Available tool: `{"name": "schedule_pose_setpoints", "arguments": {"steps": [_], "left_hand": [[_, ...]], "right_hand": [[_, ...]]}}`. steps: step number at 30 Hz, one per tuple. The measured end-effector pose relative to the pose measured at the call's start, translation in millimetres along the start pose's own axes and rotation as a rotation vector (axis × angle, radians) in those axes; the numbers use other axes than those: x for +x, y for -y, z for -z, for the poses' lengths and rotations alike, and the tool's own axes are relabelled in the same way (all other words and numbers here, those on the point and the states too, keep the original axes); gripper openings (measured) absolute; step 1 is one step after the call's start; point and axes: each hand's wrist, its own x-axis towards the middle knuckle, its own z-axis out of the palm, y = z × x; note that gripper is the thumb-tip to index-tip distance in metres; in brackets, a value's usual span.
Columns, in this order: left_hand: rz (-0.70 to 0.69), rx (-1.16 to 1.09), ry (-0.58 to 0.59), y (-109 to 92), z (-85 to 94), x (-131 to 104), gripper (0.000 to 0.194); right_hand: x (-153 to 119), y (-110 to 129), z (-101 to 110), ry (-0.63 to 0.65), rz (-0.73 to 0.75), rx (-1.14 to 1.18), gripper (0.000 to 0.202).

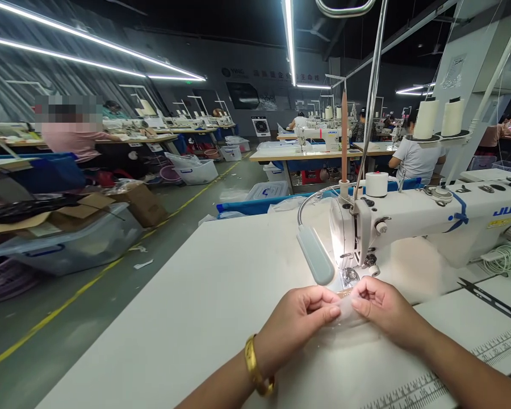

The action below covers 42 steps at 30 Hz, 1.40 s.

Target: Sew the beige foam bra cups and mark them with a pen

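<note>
Left hand (300, 318) is in a narrow pinch, thumb against curled fingers, on the near-left edge of the film (346, 313). Right hand (387, 312) mirrors it on the other side, also narrow, thumb pressing the film against the fingers. Film is thin, whitish, see-through, and sits between the hands just in front of the machine (392, 221), right by the foot (350, 277). Two close grips probably because something that floppy would fold if held on one side only. A tan strip (344, 293) shows between the fingertips, on the foot side; can't tell if it's joined to the film or reaches under the foot. Left wrist wears a bangle (250, 360). Lamp (315, 255), by the look of it, hangs on a bent tube just left of the machine's head, presumably there to light the needle area without blocking the hands. Snips (489, 298) lie in front of the machine arm, right of the right hand, likely parked there for easy reach. Rulers (494, 346) run along the counter (187, 284) nearer the person than the machine, probably so lengths can be read on the spot. Small spool (377, 184) stands on top of the machine's head; two cones (426, 119) are up on a stand behind it, likely to let thread pull off freely. Cord (501, 259) is coiled against the machine's base, right side. Beyond the machine, a person in white (417, 162) sits at another counter.
</note>
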Motion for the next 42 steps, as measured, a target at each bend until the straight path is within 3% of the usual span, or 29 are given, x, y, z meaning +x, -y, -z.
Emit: {"name": "schedule_pose_setpoints", "arguments": {"steps": [29,42], "left_hand": [[-0.122,0.136,0.002,0.3,-0.6,0.6,0.039],[-0.087,0.0,-0.012,-1.4,-2.5,-0.2,0.032]], "right_hand": [[-0.2,0.9,0.4,-0.057,-0.002,-0.06,0.024],[-2.4,5.5,-1.7,-0.115,-0.018,-0.049,0.033]]}}
